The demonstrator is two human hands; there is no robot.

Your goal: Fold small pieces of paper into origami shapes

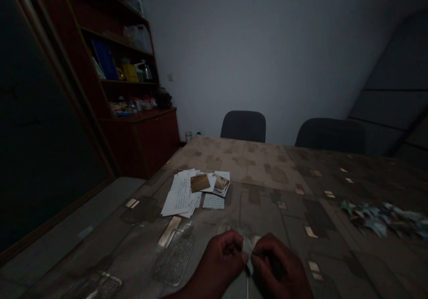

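My left hand (219, 261) and my right hand (276, 263) meet low in the view, close above the patterned tablecloth (257, 201). Between their fingers they pinch a small pale folded piece of paper or cloth (248, 255), and a thin white strand (248, 288) hangs below it. Farther ahead lies a loose stack of handwritten papers (179, 196) with photo cards (214, 184) on top. To the right sits a heap of crumpled blue-green scraps (381, 218), well away from both hands.
A dark wooden shelf cabinet (133, 89) with books and bottles stands beyond the table's left side. A grey bench or sill (80, 214) runs along that side. Two dark chairs (243, 126) stand at the far edge, and a small glass (188, 136) stands by the far corner.
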